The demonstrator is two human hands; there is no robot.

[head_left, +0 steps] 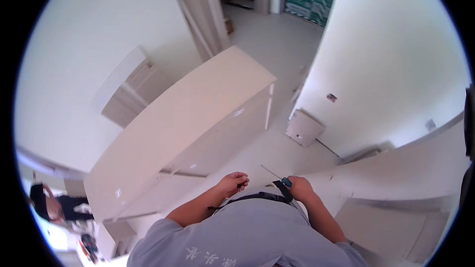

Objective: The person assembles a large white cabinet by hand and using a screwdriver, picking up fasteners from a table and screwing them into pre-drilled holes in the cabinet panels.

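My right hand [300, 188] is wrapped round the teal handle of a screwdriver [286, 182], whose thin shaft points forward and to the left. In front of my waist, my left hand [233, 184] has its fingers pinched together; a small dark bit shows at them, too small to name. A gap separates the two hands. Close by hangs a black strap with a buckle [267, 196], across the front of my grey shirt. Ahead and to the left of my hands stands a long, pale cabinet-like piece [193, 109] with a broad flat top and an open-looking side.
Flat boards [141, 86] lean against the left wall. A square pale panel [304, 127] rests by the right wall's corner. More panels [386, 222] lie at the lower right. Another person [74, 207] in dark clothes is at far left, above a red-and-black tool [88, 248].
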